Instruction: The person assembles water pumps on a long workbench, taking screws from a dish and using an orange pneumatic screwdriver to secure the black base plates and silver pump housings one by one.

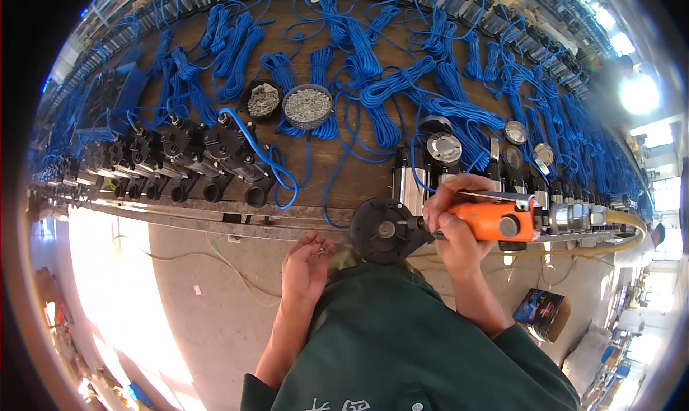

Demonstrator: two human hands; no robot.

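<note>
Orange power tool (482, 221) in the right hand (458, 228), black round pump housing (375, 242) right next to it
Right fingers are clamped around the tool, its nose pointing left at the housing, which sits at the bench's near edge; can't tell if they touch. Left hand (305, 267) is palm-up just left of the housing, fingers curled loosely around small metal bits (321, 251). Farther back on the bench there's a bowl (310, 126) of small parts and loads of blue cable bundles (398, 81).
</note>
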